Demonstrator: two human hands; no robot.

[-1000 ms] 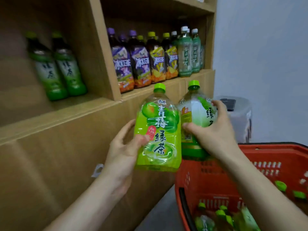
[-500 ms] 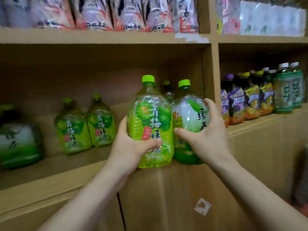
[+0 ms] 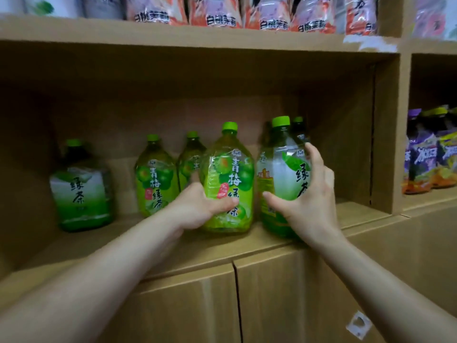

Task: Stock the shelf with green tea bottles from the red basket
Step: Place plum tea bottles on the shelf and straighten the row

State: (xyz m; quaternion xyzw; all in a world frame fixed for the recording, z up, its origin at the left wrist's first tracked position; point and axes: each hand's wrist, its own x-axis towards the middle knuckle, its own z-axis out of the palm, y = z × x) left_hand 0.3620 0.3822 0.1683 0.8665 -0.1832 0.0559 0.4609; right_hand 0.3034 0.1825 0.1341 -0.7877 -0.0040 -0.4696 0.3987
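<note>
The plum green tea bottle (image 3: 227,179), with a yellow-green label and green cap, is upright over the front strip of the shelf (image 3: 247,248). The left hand (image 3: 200,206) grips its lower left side, thumb curled across the label. Just beside it on the right, nearly touching, the white-and-green green tea bottle (image 3: 282,174) is upright in the right hand (image 3: 309,204), fingers wrapped round its right side and thumb on the front. Whether either base rests on the board I cannot tell. Both are close to the shelf's front edge.

Bare board lies to the right as far as the divider (image 3: 385,134). Further left there is a gap between two stocked plum tea bottles (image 3: 155,177) and a lone stocked bottle (image 3: 81,194). A rear bottle (image 3: 298,125) stands right behind the right hand's one.

Half a second ago both bases hung in front of and below the shelf edge; now they are above the board, further in.

Cabinet doors (image 3: 193,305) close the space beneath. Purple and yellow labelled bottles (image 3: 425,157) fill the next compartment.
</note>
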